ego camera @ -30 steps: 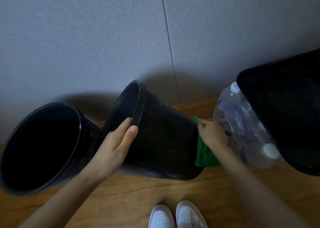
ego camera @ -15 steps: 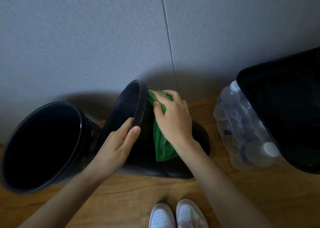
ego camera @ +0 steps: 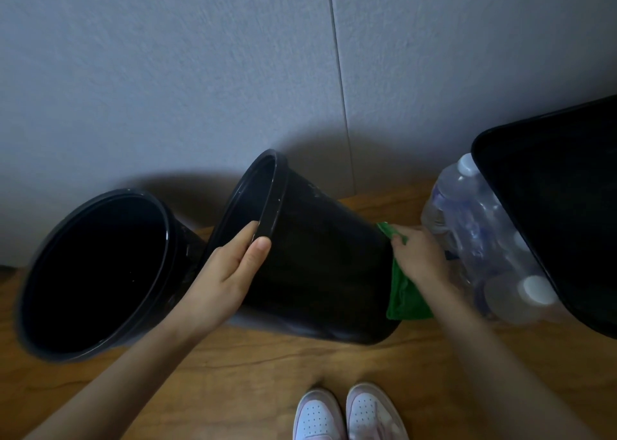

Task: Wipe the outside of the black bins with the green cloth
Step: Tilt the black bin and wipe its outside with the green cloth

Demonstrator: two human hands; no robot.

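Observation:
A round black bin (ego camera: 320, 266) is tipped on its side on the wooden floor, its mouth facing left. My left hand (ego camera: 223, 282) grips its rim, thumb outside and fingers inside. My right hand (ego camera: 420, 259) holds the green cloth (ego camera: 405, 297) against the bin's base end, on the right. Part of the cloth hangs below my hand. A second round black bin (ego camera: 96, 272) leans at the left, its mouth open toward me.
A pack of clear plastic water bottles (ego camera: 484, 239) lies right beside my right hand. A large black rectangular container (ego camera: 567, 212) overhangs it at the far right. A grey wall runs behind everything. My two white shoes (ego camera: 350, 413) are at the bottom edge.
My right hand slid the green cloth from near the rim down the bin's side to its base end. My left hand kept its grip on the rim.

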